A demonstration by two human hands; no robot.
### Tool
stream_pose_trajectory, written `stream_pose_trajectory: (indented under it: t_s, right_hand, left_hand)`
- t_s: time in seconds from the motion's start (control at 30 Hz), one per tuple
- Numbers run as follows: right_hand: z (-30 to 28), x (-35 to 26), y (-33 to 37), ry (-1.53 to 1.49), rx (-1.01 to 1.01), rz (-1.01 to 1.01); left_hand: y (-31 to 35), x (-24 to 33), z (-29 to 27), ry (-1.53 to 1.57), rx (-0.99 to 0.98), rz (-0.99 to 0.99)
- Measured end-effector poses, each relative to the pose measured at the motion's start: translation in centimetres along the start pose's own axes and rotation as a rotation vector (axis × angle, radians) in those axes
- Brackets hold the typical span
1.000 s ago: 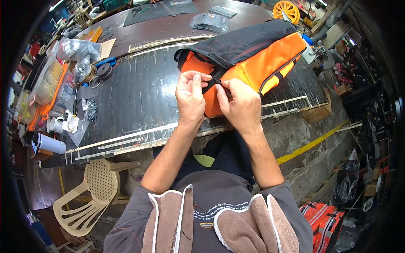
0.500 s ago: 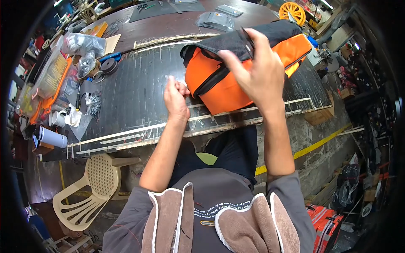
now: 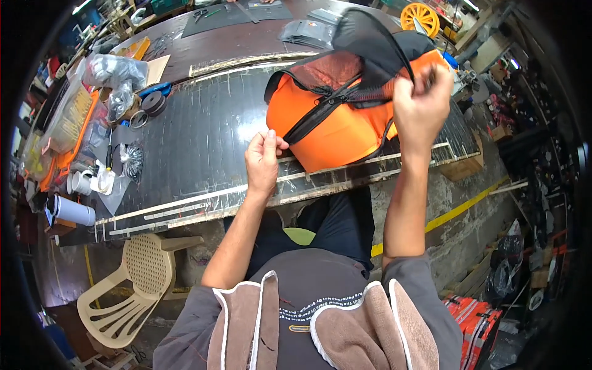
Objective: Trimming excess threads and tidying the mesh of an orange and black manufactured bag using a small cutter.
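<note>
An orange and black fabric bag (image 3: 333,139) lies on the dark work table, a black zipper strip (image 3: 311,120) running across its near panel. My left hand (image 3: 263,165) is closed in a pinch at the bag's left edge, by the lower end of that strip. Raised off the bag is a black mesh flap (image 3: 365,38) with a dark bound rim. My right hand (image 3: 424,108) has its fingers closed on the rim of this flap, over the bag's right part. Beneath the lifted mesh, part of the bag's opening shows.
Left on the table (image 3: 203,129) are black tape rolls (image 3: 154,103), plastic bags (image 3: 111,71), mugs (image 3: 80,182) and a white tumbler (image 3: 73,211). Flat grey packets (image 3: 307,34) lie beyond the bag, near a yellow wheel (image 3: 420,20). A beige plastic chair (image 3: 145,268) stands at the near left.
My right hand has moved right and slightly down, lifting the mesh flap up from the bag. My left hand has shifted slightly right and down, its fingers now at the bag's edge.
</note>
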State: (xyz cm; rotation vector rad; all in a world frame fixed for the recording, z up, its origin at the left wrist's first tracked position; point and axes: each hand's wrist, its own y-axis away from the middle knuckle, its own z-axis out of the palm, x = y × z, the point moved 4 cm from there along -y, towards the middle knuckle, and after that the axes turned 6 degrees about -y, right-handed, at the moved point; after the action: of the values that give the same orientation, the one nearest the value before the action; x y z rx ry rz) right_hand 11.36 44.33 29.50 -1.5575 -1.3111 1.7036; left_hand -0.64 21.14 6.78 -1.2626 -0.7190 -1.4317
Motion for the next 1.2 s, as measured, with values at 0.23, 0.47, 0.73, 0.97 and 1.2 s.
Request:
stream_pose_trajectory:
  t_s: [0.23,0.47,0.73,0.97,1.2]
  right_hand:
    - [-5.0,6.1,13.2,-0.202,0.099,0.39]
    - [-5.9,6.3,15.0,-0.293,0.138,0.414]
    - [-6.3,6.3,16.1,-0.211,0.108,0.431]
    - [-6.6,6.3,16.4,-0.204,0.08,0.463]
    - [-6.9,6.8,16.5,-0.21,0.052,0.44]
  left_hand:
    - [-1.2,4.1,3.9,-0.051,-0.106,0.179]
    - [-2.1,4.9,5.0,-0.277,-0.11,0.271]
    - [-3.8,7.3,4.9,-0.409,0.102,0.434]
    - [-7.2,2.5,2.4,-0.542,0.036,0.274]
    - [-8.3,-5.4,0.4,-0.289,0.154,0.114]
